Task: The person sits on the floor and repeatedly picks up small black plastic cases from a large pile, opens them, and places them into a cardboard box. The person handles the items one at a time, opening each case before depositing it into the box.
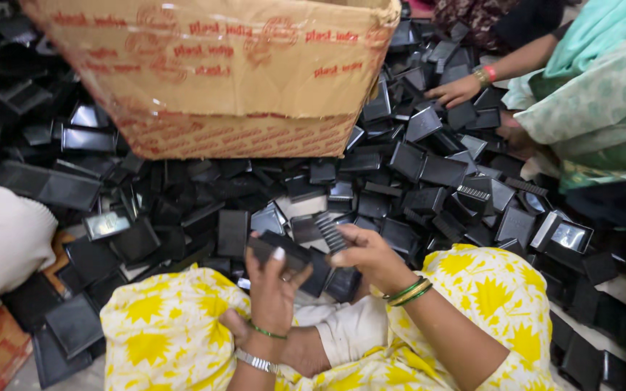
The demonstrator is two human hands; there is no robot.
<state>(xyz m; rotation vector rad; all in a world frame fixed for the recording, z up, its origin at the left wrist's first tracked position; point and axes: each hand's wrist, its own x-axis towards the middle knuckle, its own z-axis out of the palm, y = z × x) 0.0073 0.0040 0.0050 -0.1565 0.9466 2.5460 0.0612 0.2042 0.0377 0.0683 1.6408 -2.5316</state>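
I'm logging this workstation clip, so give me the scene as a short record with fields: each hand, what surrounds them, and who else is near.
left hand: left hand grips a flat black plastic case
right hand: right hand holds a small black comb at the case
surroundings: heap of black plastic cases on the floor; tilted cardboard box behind it
nearby: another person's hand reaches into the heap
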